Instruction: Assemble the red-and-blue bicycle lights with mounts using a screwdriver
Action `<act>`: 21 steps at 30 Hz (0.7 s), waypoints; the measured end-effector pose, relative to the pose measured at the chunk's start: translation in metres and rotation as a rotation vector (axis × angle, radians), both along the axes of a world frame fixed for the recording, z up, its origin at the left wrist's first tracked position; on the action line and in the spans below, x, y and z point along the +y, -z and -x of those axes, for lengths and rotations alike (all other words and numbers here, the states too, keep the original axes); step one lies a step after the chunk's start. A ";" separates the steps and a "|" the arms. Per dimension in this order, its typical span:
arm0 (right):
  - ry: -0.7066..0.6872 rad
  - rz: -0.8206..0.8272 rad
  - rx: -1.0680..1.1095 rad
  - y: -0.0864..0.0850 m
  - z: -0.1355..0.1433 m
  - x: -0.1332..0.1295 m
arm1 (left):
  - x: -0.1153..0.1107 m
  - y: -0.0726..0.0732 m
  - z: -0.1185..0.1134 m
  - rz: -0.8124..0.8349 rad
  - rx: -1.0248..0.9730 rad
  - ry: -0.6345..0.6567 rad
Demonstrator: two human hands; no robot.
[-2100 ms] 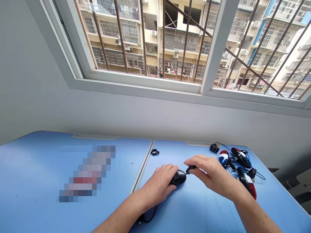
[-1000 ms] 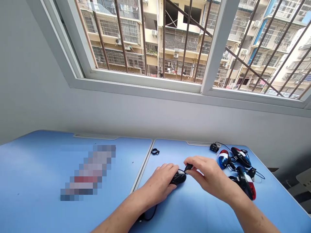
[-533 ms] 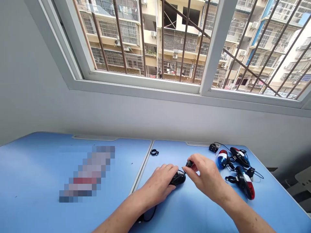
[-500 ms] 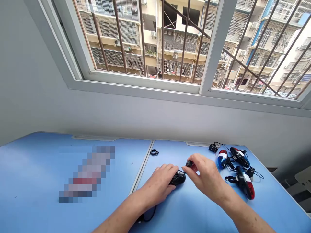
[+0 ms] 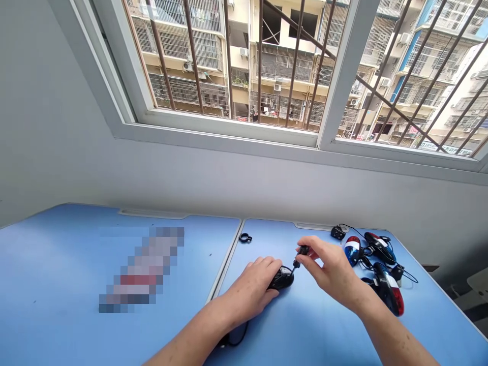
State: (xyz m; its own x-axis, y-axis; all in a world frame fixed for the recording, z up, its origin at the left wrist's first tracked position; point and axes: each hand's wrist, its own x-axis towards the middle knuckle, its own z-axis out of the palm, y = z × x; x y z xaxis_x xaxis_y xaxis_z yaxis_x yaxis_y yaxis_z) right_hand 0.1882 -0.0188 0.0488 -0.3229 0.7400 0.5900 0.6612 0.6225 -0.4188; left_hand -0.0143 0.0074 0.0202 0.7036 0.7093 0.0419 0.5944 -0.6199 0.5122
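Note:
My left hand (image 5: pixel 256 285) is closed around a glossy black rounded housing (image 5: pixel 282 278), pressing it down on the blue table (image 5: pixel 312 325). A black cord (image 5: pixel 241 339) curls out below my left forearm, partly hidden by it. Between thumb and fingers, my right hand (image 5: pixel 322 262) pinches a small screwdriver (image 5: pixel 299 257) by its black handle. Its thin shaft slants down, the tip at the housing's right end. Whether the tip sits in a screw is too small to tell.
Several bicycle lights (image 5: pixel 389 288) with red, white and blue lenses and cords lie at the right. A small black button box (image 5: pixel 338 232) is behind them. A black clamp ring (image 5: pixel 245 238) lies near the table seam. A blurred item (image 5: pixel 147 269) rests on the left.
My right hand has tilted and drawn slightly back, so the screwdriver's handle and shaft now show more. My left hand stays on the housing. The whole view has shifted a little.

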 end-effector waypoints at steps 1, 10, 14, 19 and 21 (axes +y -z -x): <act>0.001 0.014 0.000 -0.001 0.000 -0.001 | 0.000 0.000 0.000 -0.005 0.001 -0.004; -0.048 0.082 -0.029 -0.010 -0.002 -0.004 | 0.000 -0.002 0.000 -0.004 0.009 -0.015; -0.107 0.078 -0.035 -0.010 -0.004 -0.005 | 0.000 -0.002 0.000 -0.003 0.012 -0.014; -0.173 0.148 -0.051 -0.016 -0.008 -0.006 | 0.000 -0.001 0.001 0.007 0.010 -0.009; -0.194 0.181 -0.055 -0.019 -0.010 -0.006 | 0.000 -0.001 0.001 0.008 0.003 -0.008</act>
State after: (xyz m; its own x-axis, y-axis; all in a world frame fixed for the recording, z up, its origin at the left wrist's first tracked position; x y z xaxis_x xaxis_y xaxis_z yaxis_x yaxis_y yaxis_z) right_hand 0.1986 -0.0253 0.0674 -0.4973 0.7528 0.4312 0.5615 0.6582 -0.5016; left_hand -0.0151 0.0074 0.0215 0.6978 0.7154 0.0341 0.6009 -0.6107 0.5157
